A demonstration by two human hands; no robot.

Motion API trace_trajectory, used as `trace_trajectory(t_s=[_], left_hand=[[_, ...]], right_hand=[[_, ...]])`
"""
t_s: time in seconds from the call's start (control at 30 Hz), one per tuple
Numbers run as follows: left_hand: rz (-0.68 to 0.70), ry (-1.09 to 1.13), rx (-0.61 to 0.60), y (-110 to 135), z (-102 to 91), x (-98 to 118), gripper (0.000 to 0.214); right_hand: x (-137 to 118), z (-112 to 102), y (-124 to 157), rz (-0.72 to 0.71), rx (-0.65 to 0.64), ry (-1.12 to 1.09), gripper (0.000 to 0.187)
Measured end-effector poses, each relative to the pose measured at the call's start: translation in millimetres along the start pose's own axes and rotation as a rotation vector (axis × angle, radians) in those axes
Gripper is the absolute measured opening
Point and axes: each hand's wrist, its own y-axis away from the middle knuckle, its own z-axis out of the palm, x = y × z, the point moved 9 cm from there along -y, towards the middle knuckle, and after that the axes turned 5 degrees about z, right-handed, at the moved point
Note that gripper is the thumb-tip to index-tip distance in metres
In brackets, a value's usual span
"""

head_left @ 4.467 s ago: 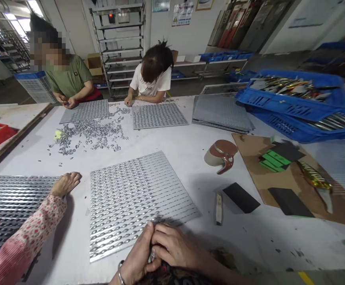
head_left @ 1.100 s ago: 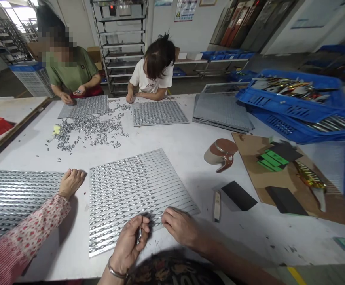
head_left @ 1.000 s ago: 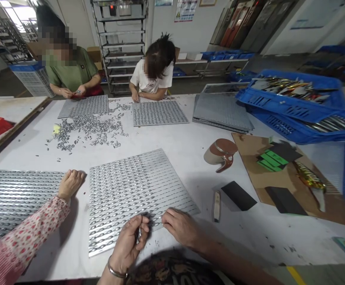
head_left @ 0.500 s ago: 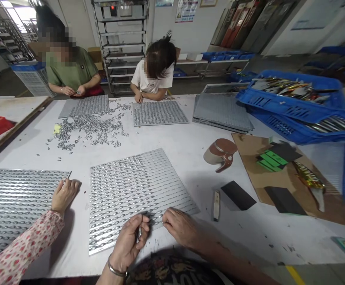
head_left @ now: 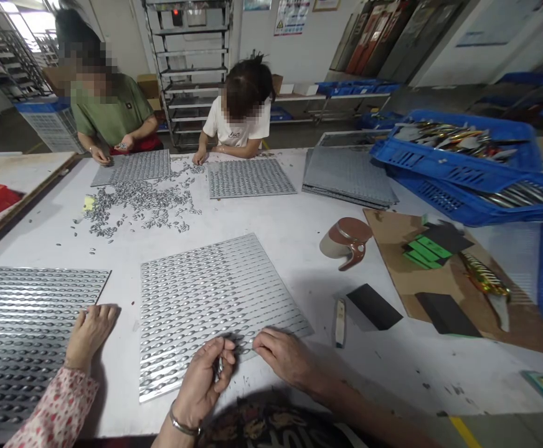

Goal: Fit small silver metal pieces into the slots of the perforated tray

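A square metal tray filled with rows of small shiny oval pieces lies on the white table in front of me. My left hand rests at the tray's near edge, fingers curled round a few small metal pieces. My right hand lies at the tray's near right corner, thumb and forefinger pinched on the last row; what they pinch is too small to make out.
A co-worker's hand in a floral sleeve rests by a second tray at left. Loose metal pieces lie scattered farther back, where two people work at trays. A tape dispenser, dark blocks, cardboard and blue crates stand at right.
My hands, first clasped together, have parted and settled at the tray's near edge. The co-worker's hand at left has drawn back toward the table's near edge.
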Motion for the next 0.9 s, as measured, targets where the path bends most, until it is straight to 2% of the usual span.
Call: trace_trajectory(t_s=[0.63, 0.9], left_hand=[[-0.014, -0.011, 0.009, -0.4, -0.7, -2.3, 0.02], [-0.004, -0.041, 0.019, 0.1, -1.9, -1.7, 0.027]], right_hand=[[2.2, 4.5, 0.7, 0.04, 0.099, 0.099, 0.019], [7.7, -4.1, -0.3, 0.11, 0.099, -0.039, 0.015]])
